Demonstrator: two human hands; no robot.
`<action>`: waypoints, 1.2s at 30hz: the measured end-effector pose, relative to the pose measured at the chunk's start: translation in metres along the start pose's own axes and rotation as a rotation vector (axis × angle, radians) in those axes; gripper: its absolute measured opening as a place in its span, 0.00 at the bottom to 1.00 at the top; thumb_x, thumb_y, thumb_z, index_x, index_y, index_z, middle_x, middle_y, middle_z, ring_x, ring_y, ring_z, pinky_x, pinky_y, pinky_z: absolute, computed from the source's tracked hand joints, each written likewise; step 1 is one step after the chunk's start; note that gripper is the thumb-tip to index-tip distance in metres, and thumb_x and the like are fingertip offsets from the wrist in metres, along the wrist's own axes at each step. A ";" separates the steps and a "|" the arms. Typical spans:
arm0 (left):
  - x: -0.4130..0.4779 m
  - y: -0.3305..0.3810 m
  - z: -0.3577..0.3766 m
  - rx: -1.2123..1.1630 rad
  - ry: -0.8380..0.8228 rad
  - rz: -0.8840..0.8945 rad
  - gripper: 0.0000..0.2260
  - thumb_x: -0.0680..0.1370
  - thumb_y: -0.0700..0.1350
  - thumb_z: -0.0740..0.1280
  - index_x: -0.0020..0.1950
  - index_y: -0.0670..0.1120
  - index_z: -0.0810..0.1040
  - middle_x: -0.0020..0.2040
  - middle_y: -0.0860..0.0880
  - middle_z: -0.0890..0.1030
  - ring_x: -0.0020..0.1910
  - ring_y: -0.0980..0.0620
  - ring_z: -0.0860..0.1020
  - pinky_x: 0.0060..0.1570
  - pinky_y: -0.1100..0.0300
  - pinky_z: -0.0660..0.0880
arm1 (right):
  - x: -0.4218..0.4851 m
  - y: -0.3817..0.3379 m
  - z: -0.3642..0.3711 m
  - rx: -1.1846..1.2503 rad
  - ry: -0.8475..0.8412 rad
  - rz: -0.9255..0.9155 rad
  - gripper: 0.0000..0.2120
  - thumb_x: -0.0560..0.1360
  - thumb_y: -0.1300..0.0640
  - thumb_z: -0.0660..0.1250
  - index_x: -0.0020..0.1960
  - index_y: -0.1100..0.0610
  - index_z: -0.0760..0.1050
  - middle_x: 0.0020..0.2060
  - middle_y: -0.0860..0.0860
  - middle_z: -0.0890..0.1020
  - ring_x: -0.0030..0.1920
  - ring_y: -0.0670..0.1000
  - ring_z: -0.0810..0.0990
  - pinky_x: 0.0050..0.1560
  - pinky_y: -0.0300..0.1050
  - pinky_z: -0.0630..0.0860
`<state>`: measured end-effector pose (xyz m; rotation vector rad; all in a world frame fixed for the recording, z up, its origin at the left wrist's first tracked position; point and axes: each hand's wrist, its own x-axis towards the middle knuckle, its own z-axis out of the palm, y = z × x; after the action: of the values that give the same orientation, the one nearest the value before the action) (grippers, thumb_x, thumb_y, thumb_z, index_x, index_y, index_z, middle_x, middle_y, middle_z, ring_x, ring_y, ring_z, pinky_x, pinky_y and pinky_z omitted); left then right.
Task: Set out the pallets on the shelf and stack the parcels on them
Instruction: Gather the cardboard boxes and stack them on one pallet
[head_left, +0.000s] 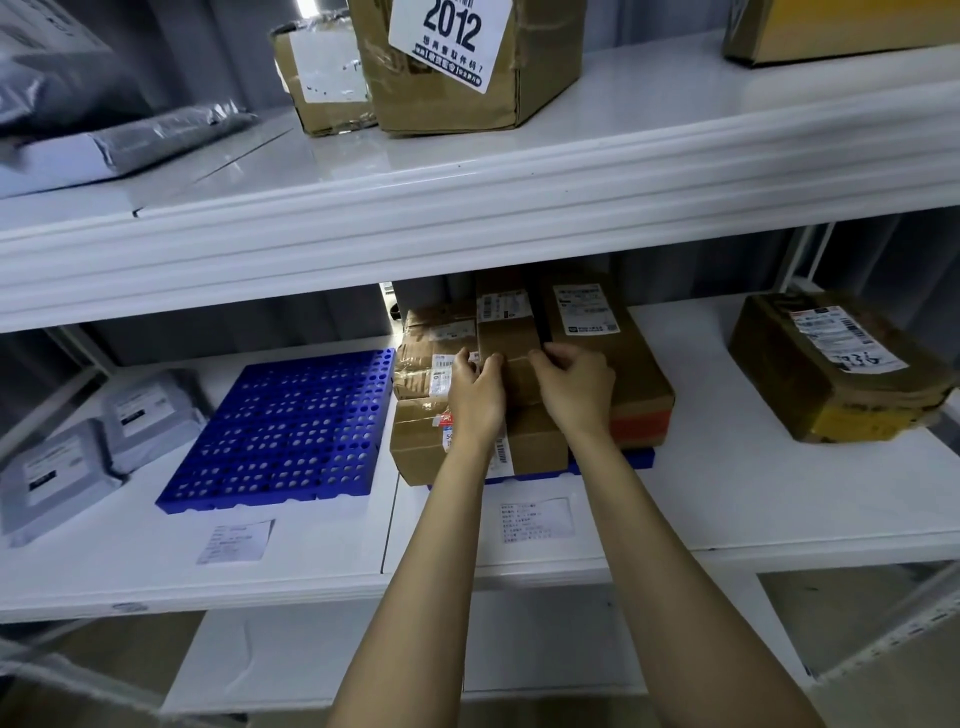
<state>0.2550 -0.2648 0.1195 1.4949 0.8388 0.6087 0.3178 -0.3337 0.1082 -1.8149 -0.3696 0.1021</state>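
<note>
On the middle shelf (727, 509) lies a bare blue perforated pallet (291, 431) to the left. A second blue pallet (631, 460) shows only as a front edge under a stack of brown cardboard parcels. My left hand (475, 392) and my right hand (574, 387) grip the two sides of a narrow cardboard parcel (511, 340) lying on top of the stack. Beside it lie a taped parcel (428, 358) on the left and a larger flat parcel (608, 358) on the right. A lower parcel (535, 441) sits beneath.
Two grey mailer bags (88, 452) lie at the shelf's left end. A separate taped parcel (831, 369) sits at the right. The upper shelf (467, 208) holds cardboard boxes (457, 67), one with a "2012" tag, and grey bags (78, 104). Paper labels lie near the shelf's front edge.
</note>
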 end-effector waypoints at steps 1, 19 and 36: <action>-0.001 0.000 -0.001 0.003 0.007 0.012 0.27 0.80 0.49 0.61 0.77 0.46 0.57 0.70 0.44 0.70 0.67 0.46 0.70 0.65 0.50 0.70 | -0.001 0.001 0.000 -0.001 0.004 -0.003 0.17 0.77 0.52 0.66 0.64 0.57 0.76 0.58 0.51 0.81 0.56 0.46 0.79 0.44 0.26 0.67; -0.079 0.027 -0.097 0.090 -0.093 0.357 0.23 0.78 0.48 0.65 0.72 0.50 0.64 0.64 0.50 0.74 0.59 0.55 0.74 0.54 0.59 0.76 | -0.112 -0.059 0.016 0.142 0.255 -0.185 0.15 0.73 0.57 0.69 0.59 0.49 0.75 0.55 0.45 0.80 0.55 0.45 0.78 0.55 0.45 0.78; -0.145 0.131 -0.259 0.334 -0.177 0.979 0.13 0.78 0.43 0.63 0.62 0.48 0.77 0.53 0.53 0.82 0.51 0.60 0.80 0.52 0.61 0.77 | -0.206 -0.216 0.032 0.114 0.400 -0.927 0.11 0.71 0.66 0.64 0.51 0.61 0.80 0.49 0.52 0.81 0.50 0.45 0.78 0.50 0.35 0.75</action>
<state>-0.0167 -0.2212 0.2913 2.2213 0.0054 1.0512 0.0721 -0.3168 0.2802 -1.3563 -0.8505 -0.8488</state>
